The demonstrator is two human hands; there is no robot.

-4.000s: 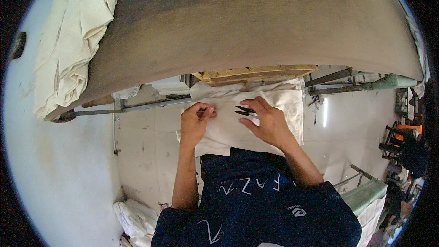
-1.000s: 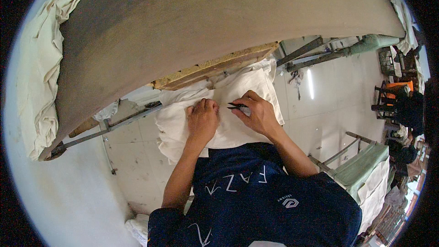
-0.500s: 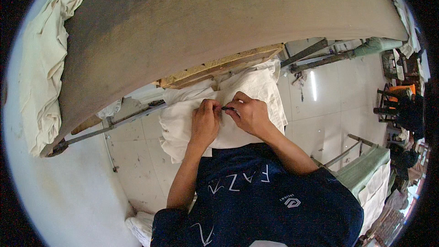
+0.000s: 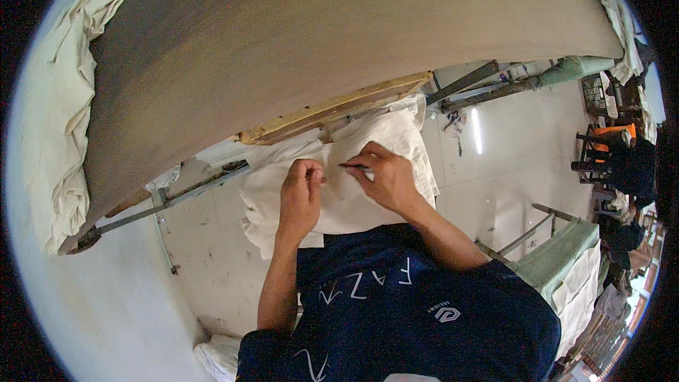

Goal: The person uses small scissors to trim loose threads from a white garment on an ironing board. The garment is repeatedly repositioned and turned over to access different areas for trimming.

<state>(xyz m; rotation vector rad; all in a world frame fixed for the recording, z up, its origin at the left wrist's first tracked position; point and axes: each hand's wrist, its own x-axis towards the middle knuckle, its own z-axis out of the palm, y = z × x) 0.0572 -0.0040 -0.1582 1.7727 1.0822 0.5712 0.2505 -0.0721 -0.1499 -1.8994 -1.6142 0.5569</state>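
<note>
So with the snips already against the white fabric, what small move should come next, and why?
Probably close the snips in the right hand: their tip meets the white fabric where the left hand pinches it.

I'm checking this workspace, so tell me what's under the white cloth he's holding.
Below the white cloth you see pale tiled floor and the dark shirt. Both hands, left and right, lie on top; anything beneath its middle is covered.

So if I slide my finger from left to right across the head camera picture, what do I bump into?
Pile of cream cloth → metal bar → left hand → small dark tool → right hand → green table → orange thing at the far right.
</note>
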